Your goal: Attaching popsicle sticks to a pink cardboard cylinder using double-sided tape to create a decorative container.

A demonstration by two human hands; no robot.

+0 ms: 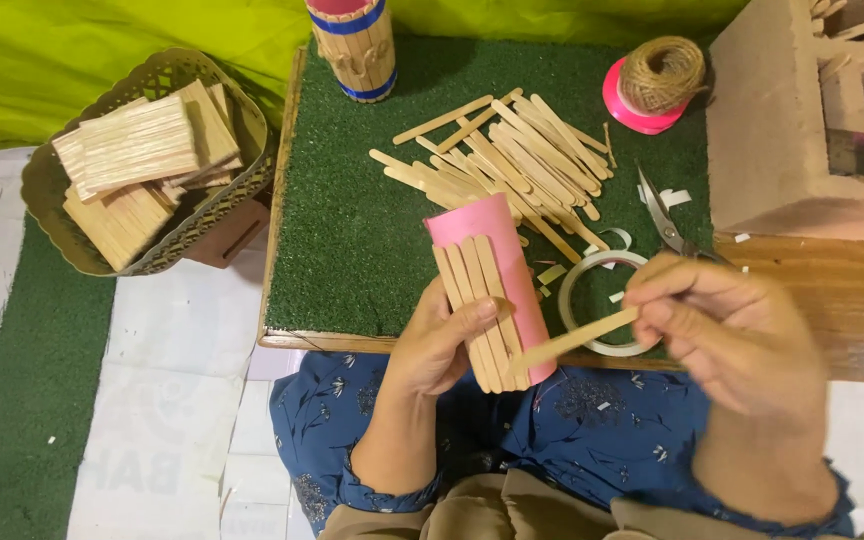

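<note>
Left hand (442, 345) grip closed round pink tube (497, 275), thumb pressing row of wooden sticks (480, 300) stuck along tube's side; tube held over table's near edge, above lap. Right hand (727, 335) grip pinching single loose stick (577, 337), far end touching tube's lower part. Tape ring (574, 310) on green mat (342, 240) just under right hand. Scissors (664, 215) beside ring. Stick pile (512, 165) behind tube. Twine spool (657, 80) far right; stick-clad cup (355, 45) far edge. Basket (172, 80) of stick panels left of table (832, 300).
</note>
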